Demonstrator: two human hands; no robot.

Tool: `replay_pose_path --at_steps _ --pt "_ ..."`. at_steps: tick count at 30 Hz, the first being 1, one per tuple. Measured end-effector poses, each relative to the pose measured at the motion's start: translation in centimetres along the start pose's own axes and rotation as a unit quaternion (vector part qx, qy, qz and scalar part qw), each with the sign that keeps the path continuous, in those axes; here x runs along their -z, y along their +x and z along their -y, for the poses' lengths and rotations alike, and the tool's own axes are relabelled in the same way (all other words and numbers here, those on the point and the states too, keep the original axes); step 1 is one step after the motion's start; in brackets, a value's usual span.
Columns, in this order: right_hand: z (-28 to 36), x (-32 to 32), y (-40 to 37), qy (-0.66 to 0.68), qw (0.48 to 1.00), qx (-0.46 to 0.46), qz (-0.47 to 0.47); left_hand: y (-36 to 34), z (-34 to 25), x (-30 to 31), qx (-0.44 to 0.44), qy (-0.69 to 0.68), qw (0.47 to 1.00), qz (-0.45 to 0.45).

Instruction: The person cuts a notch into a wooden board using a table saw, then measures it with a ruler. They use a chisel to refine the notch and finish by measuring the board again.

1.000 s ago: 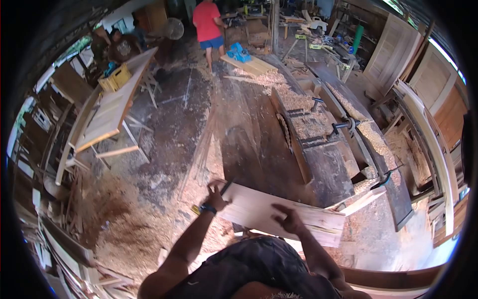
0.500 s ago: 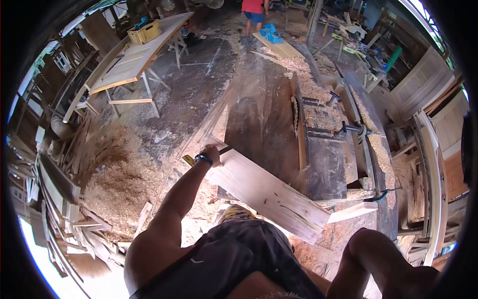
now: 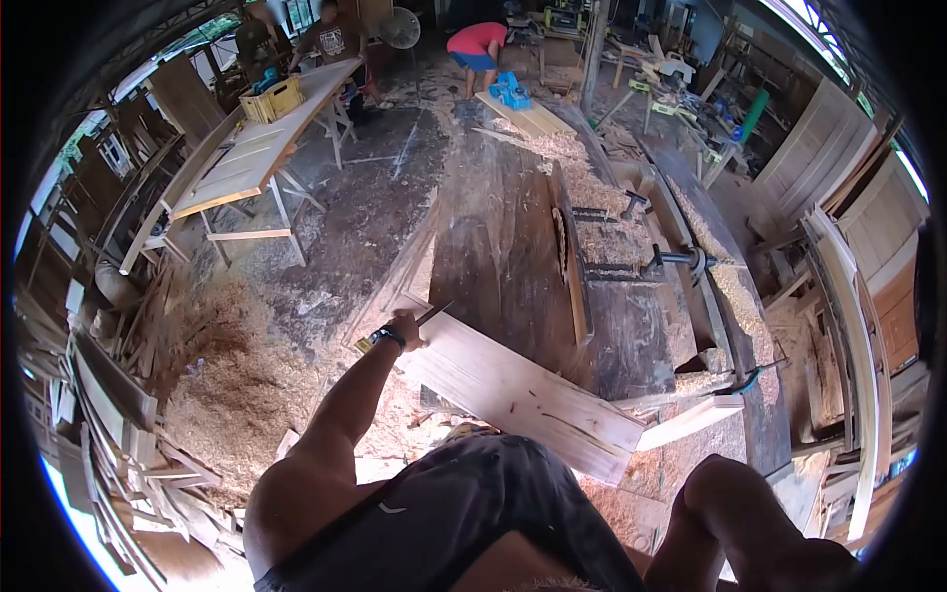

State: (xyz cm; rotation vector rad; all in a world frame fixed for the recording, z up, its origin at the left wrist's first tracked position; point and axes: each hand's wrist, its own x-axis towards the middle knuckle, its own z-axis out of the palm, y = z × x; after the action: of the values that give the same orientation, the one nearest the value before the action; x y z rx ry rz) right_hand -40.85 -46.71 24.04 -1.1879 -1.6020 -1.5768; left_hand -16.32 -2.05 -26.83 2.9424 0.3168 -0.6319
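— The right hand was flat on the pale plank [image 3: 518, 395] a second ago; now it is off it, and only that bent arm shows, low on the right. I cannot tell how that hand is held.

— And the left hand [image 3: 405, 330]?

— It has kept to the far left end of the plank. The fingers are curled in, knuckles up, closed round a thin dark stick [image 3: 433, 314] that pokes out past the hand, up and to the right. The heel of the hand rests on the wood. There is a watch [image 3: 387, 336] on the wrist, and something yellow [image 3: 363, 344] just under it, too small to make out.

— Where does the plank lie?

— Slanted across the near end of the dark saw table [image 3: 503, 257], running from the left hand down to the right, towards the raised arm. A thin pale strip [image 3: 691, 419] juts out from under its right end.

— What is ahead of the hand?

— The saw blade [image 3: 559, 242] stands up out of the table, beyond the hand and to its right, with a long fence [image 3: 577, 291] beside it. Further right, a clamp [image 3: 679, 259] sits among shavings. To the left of the hand, down on the floor, is a heap of sawdust [image 3: 232, 385].

— Anyone else?

— Far beyond the hand, a person in a red shirt [image 3: 475, 41], now bent over, near a blue tool [image 3: 508, 91].
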Motion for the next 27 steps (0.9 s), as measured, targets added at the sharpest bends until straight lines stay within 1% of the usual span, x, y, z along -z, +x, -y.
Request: replay_pose_path --at_steps 2,5,6,7,8,12,15,17,19,20,21,23,24,26,27 --pt "0.0 0.2 0.0 0.003 1.000 -0.003 0.000 -0.1 -0.2 0.3 -0.018 0.030 0.999 -0.004" --pt "0.1 0.3 -0.2 0.011 1.000 -0.005 -0.004 0.9 0.6 -1.0 -0.012 0.012 1.000 -0.018" --pt "0.2 0.4 -0.1 0.011 1.000 -0.006 -0.005 0.2 0.4 -0.2 -0.032 0.017 0.999 -0.019" --pt "0.3 0.4 -0.2 0.012 1.000 -0.009 -0.004 -0.4 0.1 0.6 -0.024 -0.007 1.000 0.014" --pt "0.3 0.4 -0.2 0.012 1.000 -0.010 -0.006 -0.7 0.2 0.5 -0.028 -0.005 0.999 0.016" --pt "0.6 0.4 -0.3 0.013 1.000 -0.002 -0.010 -1.0 0.2 0.9 -0.049 0.025 0.998 0.015" --pt "0.9 0.5 -0.5 0.013 1.000 0.005 -0.016 -0.7 0.2 0.7 -0.039 0.023 0.999 0.003" --pt "1.1 0.7 -0.5 0.017 1.000 0.010 -0.021 -0.4 0.4 0.7 -0.025 0.009 1.000 0.002" --pt "1.1 0.7 -0.6 0.019 1.000 0.007 -0.021 -2.0 0.5 1.9 -0.061 -0.030 0.997 -0.032" --pt "1.1 0.6 -0.7 0.018 1.000 0.006 -0.021 -3.3 -0.1 3.2 -0.012 -0.061 0.998 -0.010" --pt "1.1 0.5 -0.7 0.019 1.000 0.008 -0.018 -3.3 0.0 3.1 0.015 -0.054 0.998 -0.010" --pt "1.3 0.6 -0.6 0.013 1.000 0.015 -0.018 -2.3 1.3 1.7 0.066 -0.039 0.996 -0.045" --pt "1.4 0.6 -0.8 0.014 1.000 0.019 -0.018 -2.4 2.0 1.8 0.063 -0.038 0.996 -0.048" --pt "1.7 0.8 -0.9 0.010 0.999 0.028 -0.018 -2.9 3.1 1.8 0.015 -0.163 0.986 -0.018" --pt "1.9 1.1 -1.0 0.009 0.999 0.034 -0.022 -2.4 3.7 1.5 0.013 -0.166 0.986 -0.017"
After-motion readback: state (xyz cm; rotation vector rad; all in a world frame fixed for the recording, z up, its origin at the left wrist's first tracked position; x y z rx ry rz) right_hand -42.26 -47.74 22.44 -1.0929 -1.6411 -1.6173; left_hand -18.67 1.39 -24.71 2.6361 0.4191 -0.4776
